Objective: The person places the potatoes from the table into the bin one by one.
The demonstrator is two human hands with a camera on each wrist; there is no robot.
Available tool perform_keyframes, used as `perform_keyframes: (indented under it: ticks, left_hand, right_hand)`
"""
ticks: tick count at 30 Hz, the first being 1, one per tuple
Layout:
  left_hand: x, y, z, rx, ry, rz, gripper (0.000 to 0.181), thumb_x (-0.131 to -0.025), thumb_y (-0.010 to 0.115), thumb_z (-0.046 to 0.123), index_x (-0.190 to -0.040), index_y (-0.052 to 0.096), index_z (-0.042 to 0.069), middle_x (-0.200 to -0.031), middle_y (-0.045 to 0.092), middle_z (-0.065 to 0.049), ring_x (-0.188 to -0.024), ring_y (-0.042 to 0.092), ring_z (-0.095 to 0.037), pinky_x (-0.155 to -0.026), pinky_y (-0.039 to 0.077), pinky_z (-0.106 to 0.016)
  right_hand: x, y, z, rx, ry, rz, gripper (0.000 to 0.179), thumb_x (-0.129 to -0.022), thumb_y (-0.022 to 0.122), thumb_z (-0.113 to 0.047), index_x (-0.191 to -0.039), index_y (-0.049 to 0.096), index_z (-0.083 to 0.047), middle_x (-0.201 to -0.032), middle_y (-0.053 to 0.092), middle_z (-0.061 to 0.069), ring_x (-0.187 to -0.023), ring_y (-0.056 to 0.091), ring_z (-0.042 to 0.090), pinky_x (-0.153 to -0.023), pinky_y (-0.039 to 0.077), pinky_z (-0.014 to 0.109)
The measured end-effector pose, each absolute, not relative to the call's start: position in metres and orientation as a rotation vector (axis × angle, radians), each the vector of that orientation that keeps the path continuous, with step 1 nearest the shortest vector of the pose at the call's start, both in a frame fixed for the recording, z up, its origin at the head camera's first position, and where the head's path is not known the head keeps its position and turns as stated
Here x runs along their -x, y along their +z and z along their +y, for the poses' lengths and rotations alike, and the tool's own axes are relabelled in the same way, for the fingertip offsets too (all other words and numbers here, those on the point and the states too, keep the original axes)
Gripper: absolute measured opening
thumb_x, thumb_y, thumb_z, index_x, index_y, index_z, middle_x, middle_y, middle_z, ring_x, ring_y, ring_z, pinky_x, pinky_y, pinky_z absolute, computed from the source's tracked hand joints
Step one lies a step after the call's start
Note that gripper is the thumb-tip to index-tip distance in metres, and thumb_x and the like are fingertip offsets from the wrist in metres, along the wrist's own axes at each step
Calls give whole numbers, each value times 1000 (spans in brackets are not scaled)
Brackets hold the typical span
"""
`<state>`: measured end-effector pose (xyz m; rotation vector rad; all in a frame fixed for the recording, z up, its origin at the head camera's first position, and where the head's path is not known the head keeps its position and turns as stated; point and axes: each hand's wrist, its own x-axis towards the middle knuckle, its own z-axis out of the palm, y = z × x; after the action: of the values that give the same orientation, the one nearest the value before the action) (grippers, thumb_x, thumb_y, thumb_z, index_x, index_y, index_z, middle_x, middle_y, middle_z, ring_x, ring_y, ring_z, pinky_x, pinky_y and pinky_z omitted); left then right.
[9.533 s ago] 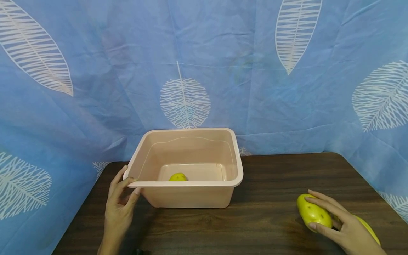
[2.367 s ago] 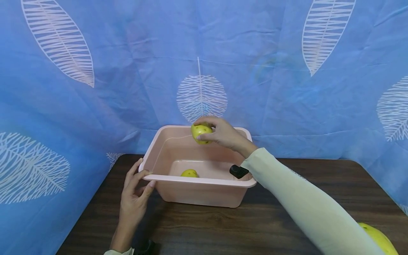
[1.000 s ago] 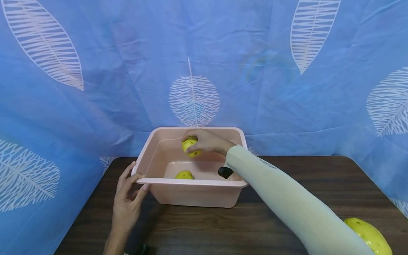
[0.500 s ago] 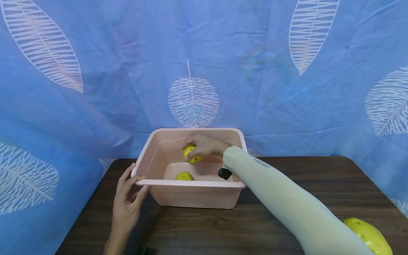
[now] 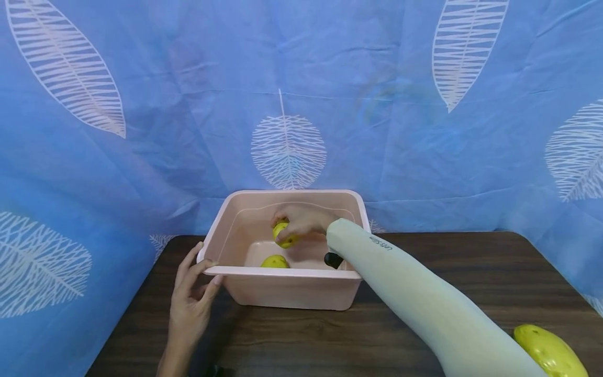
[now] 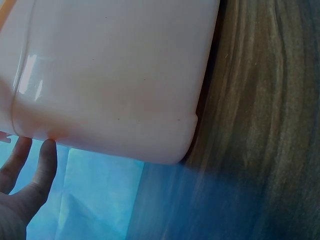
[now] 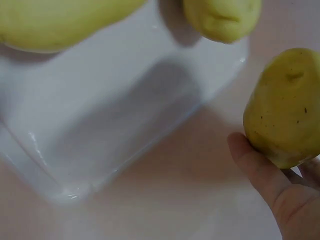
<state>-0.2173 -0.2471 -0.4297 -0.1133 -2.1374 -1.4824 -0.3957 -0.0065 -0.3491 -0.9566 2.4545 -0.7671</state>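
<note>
Mid-frame, within pink basin (image 5: 292,291): one potato (image 5: 285,236), pinched by right hand (image 5: 305,218); probably firm, light, slick, best held mid-body. Lower left: left hand (image 5: 189,309), pinching the basin's rim (image 5: 282,271).

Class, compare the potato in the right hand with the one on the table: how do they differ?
The held potato is inside the tub; the table potato lies outside it, on the table.
The right hand grips the held potato; no hand touches the table potato.
Both are yellow and rounded.
</note>
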Motion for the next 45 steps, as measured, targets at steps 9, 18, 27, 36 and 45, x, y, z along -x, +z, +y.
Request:
perform_keyframes:
  ticks: [9, 18, 27, 36, 45]
  left_hand:
    - [218, -428, -246, 88, -1452, -2144, 32, -90, 69, 4, -122, 64, 8, -155, 34, 10, -135, 42, -19, -79, 54, -14]
    - [218, -430, -247, 93, -1454, -2148, 33, -90, 69, 3, -122, 64, 7, -156, 34, 8, -135, 42, -18, -81, 54, -15]
    - [218, -430, -246, 99, -1449, -2156, 33, -90, 70, 4, -122, 64, 7, -156, 33, 9, -135, 42, -21, -80, 54, -14]
    - [218, -433, -247, 100, -1477, -2146, 32, -90, 69, 3, -121, 63, 4, -155, 34, 8, -136, 41, -21, -79, 54, -14]
    - [216, -432, -246, 73, -1493, -2146, 31, -90, 70, 4, -121, 64, 7, -154, 34, 11, -137, 40, -26, -77, 54, -14]
  right_hand:
    - [400, -347, -8, 965, -757, 2470, 41, -85, 72, -19, -125, 64, -12, -118, 62, 3, -101, 55, 17, -85, 49, 26]
    - [401, -353, -8, 916, -840, 2430, 43, -85, 73, -22, -125, 63, -11, -116, 61, 3, -103, 54, 18, -88, 49, 29]
    - [400, -353, -7, 897, -819, 2415, 41, -89, 70, -15, -127, 60, -4, -133, 59, 14, -123, 53, 26, -99, 51, 35]
    - [402, -353, -7, 953, -868, 2422, 36, -90, 68, -17, -124, 62, -8, -133, 60, 13, -124, 53, 27, -107, 45, 40]
    - [397, -342, -8, 1012, -972, 2378, 32, -92, 67, -18, -124, 65, -13, -134, 58, 2, -127, 52, 26, -106, 46, 37]
